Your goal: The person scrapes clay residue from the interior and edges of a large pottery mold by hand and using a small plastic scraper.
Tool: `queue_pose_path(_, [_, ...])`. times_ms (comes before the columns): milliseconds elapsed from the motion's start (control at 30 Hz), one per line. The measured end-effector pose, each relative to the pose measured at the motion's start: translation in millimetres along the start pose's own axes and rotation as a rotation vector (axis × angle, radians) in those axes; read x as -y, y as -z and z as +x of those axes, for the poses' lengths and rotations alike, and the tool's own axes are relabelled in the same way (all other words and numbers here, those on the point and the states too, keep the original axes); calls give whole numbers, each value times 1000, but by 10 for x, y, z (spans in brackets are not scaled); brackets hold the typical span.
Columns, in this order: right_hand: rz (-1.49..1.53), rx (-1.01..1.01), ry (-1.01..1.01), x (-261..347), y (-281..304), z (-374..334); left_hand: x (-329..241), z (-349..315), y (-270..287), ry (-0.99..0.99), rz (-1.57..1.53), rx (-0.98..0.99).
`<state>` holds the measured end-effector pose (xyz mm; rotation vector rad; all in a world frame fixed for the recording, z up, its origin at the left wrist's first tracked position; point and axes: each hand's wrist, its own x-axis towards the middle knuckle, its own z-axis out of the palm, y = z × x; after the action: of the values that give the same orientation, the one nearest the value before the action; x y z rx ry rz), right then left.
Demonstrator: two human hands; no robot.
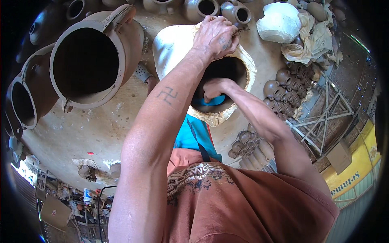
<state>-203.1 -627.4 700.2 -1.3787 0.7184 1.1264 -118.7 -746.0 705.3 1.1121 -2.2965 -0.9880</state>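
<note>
A large, hollow white plaster mould (172,44) leans with its round mouth toward me, its rim rough and cream-coloured. My left hand (216,37) is closed over the far edge of that rim, knuckles up. Inside the dark mouth, my right hand (215,88) is bent at the wrist with curled fingers. A flat bright blue piece (214,101) shows just under these fingers, against the inner wall. They seem to pinch it, though its full shape is hidden by the hand and the rim.
Big wide-mouthed clay jars (129,52) stand on the left. Smaller jars (198,10) line the far side. Right of the mould lie another white plaster form (278,23), crumpled sheeting (308,44) and stacked small brown pots (287,87). A grey perforated shoe (142,73) shows beside the mould.
</note>
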Motion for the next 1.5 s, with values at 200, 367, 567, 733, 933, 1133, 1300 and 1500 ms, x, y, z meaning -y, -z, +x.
queue_pose_path(200, [49,-316,-251,-345,-159,184,-69,48,-28,-30,22,-32])
queue_pose_path(367, [-91,-115,-261,69,-456,187,-36,48,-56,-41,32,-33])
queue_pose_path(567, [538,-596,-156,397,-434,127,2,18,-53,-35,38,-53])
queue_pose_path(733, [834,-1180,-300,130,-531,-88,-35,13,-33,-65,65,-74])
queue_pose_path(933, [-181,-471,-551,430,-393,-557,-7,16,-62,-80,68,-75])
queue_pose_path(1133, [716,-960,87,521,-646,-618,109,83,71,-59,-335,-64])
queue_pose_path(1300, [1210,-1543,137,397,-1233,-490,183,-1008,501,324,-671,-330])
queue_pose_path(1500, [1263,-1988,-91,127,-988,-419,-228,-3158,264,781,-444,-302])
